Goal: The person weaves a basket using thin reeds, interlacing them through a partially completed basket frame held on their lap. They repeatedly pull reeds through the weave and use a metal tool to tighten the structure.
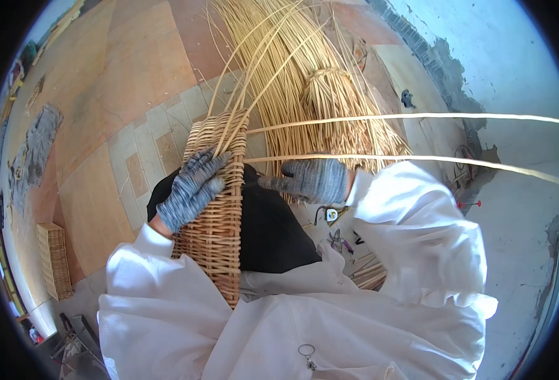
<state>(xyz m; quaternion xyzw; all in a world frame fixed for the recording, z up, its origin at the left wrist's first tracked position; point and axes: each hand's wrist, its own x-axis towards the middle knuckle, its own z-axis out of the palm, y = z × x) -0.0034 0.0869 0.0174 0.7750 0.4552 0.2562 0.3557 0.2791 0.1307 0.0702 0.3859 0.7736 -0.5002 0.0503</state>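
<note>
My gloved left hand (197, 187) is closed on the long woven wicker basket (209, 250) lying across a dark cloth (276, 240) on my lap, its fingers over the rim and upright strands (232, 82). My gloved right hand (308, 182) is right of the basket, forefinger stretched toward its side, other fingers partly bent, just under one long pale strand (419, 159). Another strand (419, 116) runs out to the right higher up. Whether the right fingertips touch the basket is unclear.
A big bundle of cane (330, 101) lies ahead on the floor. At right are a tape measure (330, 215), pliers (339, 242), short sticks (368, 272) and a patched wall (520, 69). A second woven basket (54, 259) stands at left.
</note>
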